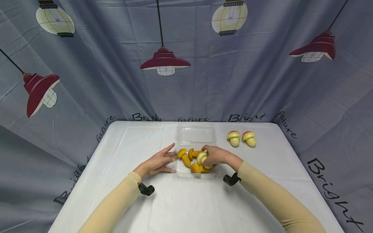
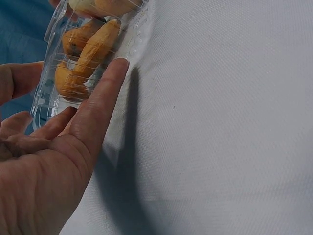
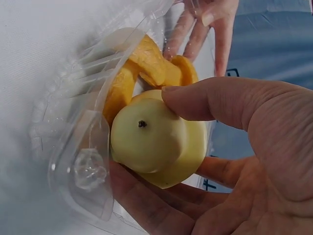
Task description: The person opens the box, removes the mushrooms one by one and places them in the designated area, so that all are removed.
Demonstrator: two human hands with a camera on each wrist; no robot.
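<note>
A clear plastic box [image 1: 180, 174] lies on the table with its lid [image 1: 196, 133] folded back behind it. Several orange-brown toy mushrooms [image 1: 185, 158] lie inside. My right hand [image 1: 217, 156] holds a pale yellow-green toy mushroom [image 3: 146, 134] between thumb and fingers, in the box's right part; in the right wrist view its round stem end, marked by a dark spot, faces the camera. At the box's left wall is my left hand [image 1: 158, 161], fingers spread and fairly straight against the plastic. In the left wrist view, orange mushrooms [image 2: 95, 49] show through the clear wall.
Two more pale mushrooms with red-tinged caps, one on the left [image 1: 234, 138] and one on the right [image 1: 249, 138], lie on the white table [image 1: 175, 207] behind and right of the box. A grey-blue printed curtain [image 1: 186, 97] hangs behind the table.
</note>
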